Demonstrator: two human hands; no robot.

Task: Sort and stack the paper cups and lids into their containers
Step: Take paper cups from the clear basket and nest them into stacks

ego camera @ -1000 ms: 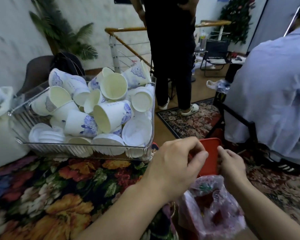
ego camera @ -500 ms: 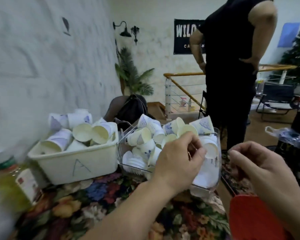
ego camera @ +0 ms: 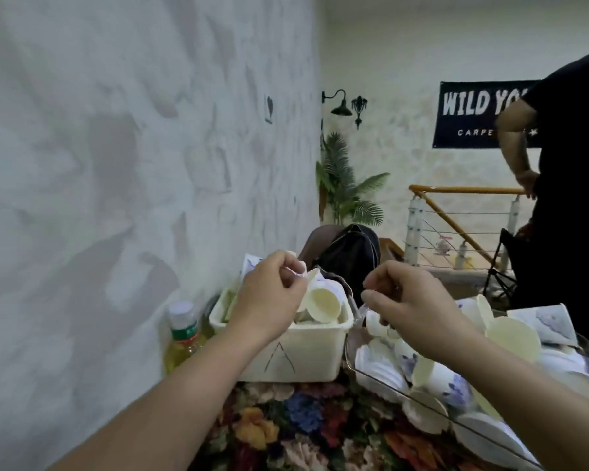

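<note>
A cream bin marked "A" [ego camera: 306, 348] stands on the flowered tablecloth and holds several paper cups, one cup [ego camera: 321, 303] lying with its mouth towards me. To its right a clear basket [ego camera: 432, 401] is heaped with white-and-blue cups [ego camera: 451, 382] and white lids [ego camera: 378, 368]. My left hand [ego camera: 269, 295] hovers over the bin with curled fingers, thumb against forefinger; I see nothing clearly held. My right hand [ego camera: 405, 300] hovers over the basket's left end, fingers curled, nothing seen in it.
A bottle of yellow liquid [ego camera: 182, 334] stands between the bin and the wall on the left. A black bag [ego camera: 351, 256] sits on a chair behind the bin. A person in black [ego camera: 565, 205] stands at the right, by a railing [ego camera: 456, 212].
My view swung up and left, from the red thing and plastic bag low on the right to the bin and basket. Both hands rose with it, left over the bin, right over the basket.
</note>
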